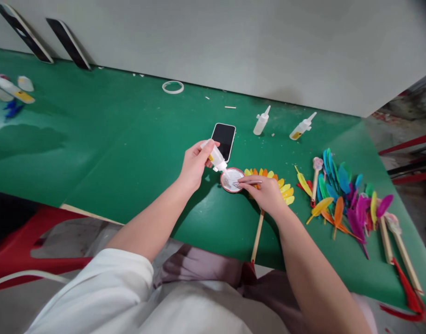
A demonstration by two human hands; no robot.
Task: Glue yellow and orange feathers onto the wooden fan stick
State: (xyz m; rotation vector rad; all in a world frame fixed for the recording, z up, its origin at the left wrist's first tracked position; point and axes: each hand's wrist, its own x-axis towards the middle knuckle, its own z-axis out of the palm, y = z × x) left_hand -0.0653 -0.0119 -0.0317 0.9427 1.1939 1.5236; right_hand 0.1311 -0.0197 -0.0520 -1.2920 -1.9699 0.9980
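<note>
Left hand (193, 163) gripping glue bottle (217, 157), nozzle tipped over small dish (231, 179); right hand (266, 192) pinching tweezers (248, 183) at dish; feather fan (281, 185) beneath.

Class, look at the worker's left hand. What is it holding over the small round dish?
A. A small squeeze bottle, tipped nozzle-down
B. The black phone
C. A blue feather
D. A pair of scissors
A. The left hand grips a small squeeze bottle tilted so that its nozzle points down at the round dish, while the phone lies flat on the green table behind it.
</note>
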